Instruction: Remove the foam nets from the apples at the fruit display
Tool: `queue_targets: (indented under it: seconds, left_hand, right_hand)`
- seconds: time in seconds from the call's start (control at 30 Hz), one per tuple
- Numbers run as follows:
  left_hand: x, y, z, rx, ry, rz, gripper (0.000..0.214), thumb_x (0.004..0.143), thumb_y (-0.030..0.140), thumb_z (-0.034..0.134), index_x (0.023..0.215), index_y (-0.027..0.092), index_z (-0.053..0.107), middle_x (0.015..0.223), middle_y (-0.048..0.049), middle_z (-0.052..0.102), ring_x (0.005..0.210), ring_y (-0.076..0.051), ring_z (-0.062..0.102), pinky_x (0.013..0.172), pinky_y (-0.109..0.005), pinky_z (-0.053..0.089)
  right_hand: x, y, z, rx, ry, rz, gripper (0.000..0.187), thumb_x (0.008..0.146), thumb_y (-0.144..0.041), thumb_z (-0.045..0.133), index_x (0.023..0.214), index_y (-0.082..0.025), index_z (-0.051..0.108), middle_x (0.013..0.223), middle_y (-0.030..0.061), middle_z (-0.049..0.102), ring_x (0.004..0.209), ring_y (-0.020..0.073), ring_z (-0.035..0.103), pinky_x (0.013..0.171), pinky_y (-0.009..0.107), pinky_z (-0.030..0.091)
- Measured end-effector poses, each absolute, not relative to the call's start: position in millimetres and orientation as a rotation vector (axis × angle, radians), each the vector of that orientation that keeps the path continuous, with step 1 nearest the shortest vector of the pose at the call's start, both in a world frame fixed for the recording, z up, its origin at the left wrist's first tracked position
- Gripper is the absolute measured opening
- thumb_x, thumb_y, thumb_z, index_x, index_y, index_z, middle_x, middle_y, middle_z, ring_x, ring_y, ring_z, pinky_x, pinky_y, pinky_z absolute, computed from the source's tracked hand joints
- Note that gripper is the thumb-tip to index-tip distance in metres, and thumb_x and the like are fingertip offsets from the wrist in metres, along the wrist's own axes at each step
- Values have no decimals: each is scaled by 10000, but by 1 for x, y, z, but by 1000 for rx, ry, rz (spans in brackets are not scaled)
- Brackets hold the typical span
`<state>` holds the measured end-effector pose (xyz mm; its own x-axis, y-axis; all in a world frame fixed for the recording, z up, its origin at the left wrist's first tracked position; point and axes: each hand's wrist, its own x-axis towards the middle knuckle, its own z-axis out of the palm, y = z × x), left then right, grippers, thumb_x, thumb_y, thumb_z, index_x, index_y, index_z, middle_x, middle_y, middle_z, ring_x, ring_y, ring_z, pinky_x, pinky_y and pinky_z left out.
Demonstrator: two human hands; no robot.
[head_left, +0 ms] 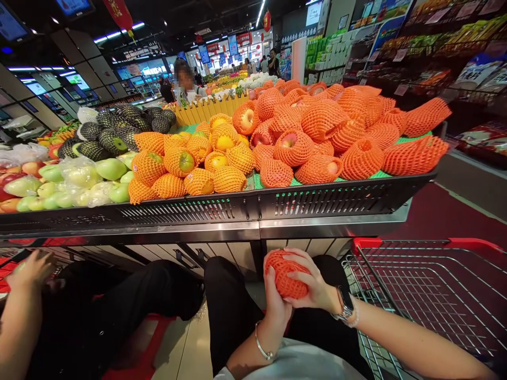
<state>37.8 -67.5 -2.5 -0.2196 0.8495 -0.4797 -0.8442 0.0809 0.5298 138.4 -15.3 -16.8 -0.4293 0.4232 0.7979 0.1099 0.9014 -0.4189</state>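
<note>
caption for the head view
A net-wrapped fruit cupped in the left hand and right hand before a produce stand, shopping cart alongside.

One netted fruit [285, 275] held, one left hand [275, 305], one right hand [315, 287], one other person's hand [31, 268], one cart [420, 243], one watch [345, 305]

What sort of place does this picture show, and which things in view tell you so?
Most likely a supermarket's produce section: a display stand piled with net-wrapped fruits, a wire shopping cart, and stocked shelves behind. The left hand and right hand hold one netted fruit.
</note>
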Motion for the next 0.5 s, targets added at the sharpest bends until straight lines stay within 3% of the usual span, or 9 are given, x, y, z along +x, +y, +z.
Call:
queue_targets:
  seconds: [0.2,0.5]
  left_hand:
    - [35,-66,1,26,887,1567,422,685,504,698,963,191,648,960,-42,686,895,-188,635,862,-294,493]
    - [39,-62,3,-58,887,1598,431,626,479,740,923,173,680,920,-52,703,839,-191,663,787,-285,529]
  right_hand:
    - [137,-16,-15,-397,-1994,387,468,805,-386,683,1201,-251,473,1259,122,519,1242,326,464,940,556,503]
    - [137,-17,-23,-433,-1992,382,429,890,-459,549,1253,-277,409,1260,117,465,1256,322,429,940,571,496]
